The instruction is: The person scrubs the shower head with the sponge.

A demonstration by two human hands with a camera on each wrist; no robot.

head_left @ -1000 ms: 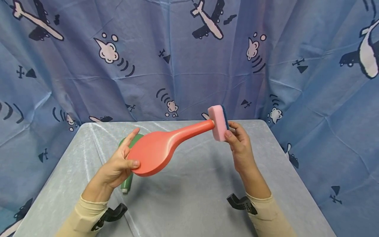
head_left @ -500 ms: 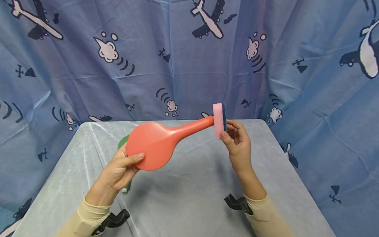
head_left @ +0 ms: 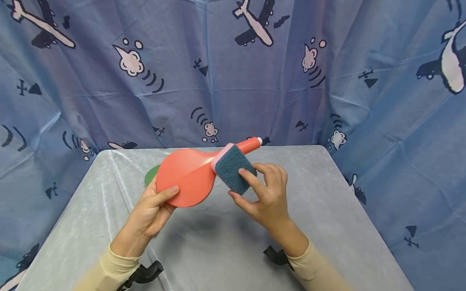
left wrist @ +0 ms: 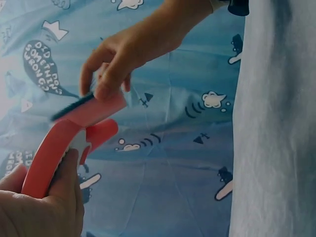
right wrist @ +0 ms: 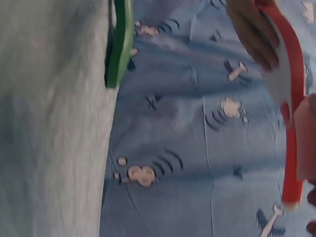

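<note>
My left hand holds a red paddle-shaped thing by its round head, thumb on the smooth red face and fingers behind. Its handle points up and right, ending in a white tip. In the right wrist view, the other face looks pale grey; its exact kind is unclear. With my right hand I pinch a sponge, pink with a dark blue-green scouring side. The sponge's pink side lies against the paddle where head meets handle, while the scouring side faces me. Both things are raised above the table.
A grey cloth-covered table lies beneath. Behind the left hand, a green thing lies on it, mostly hidden in the head view. A blue curtain printed with airplanes surrounds the table.
The sponge has moved left from the handle's tip to the neck and turned, so its scouring side now shows. My right hand has shifted left with it. The paddle's face has tilted toward me.
</note>
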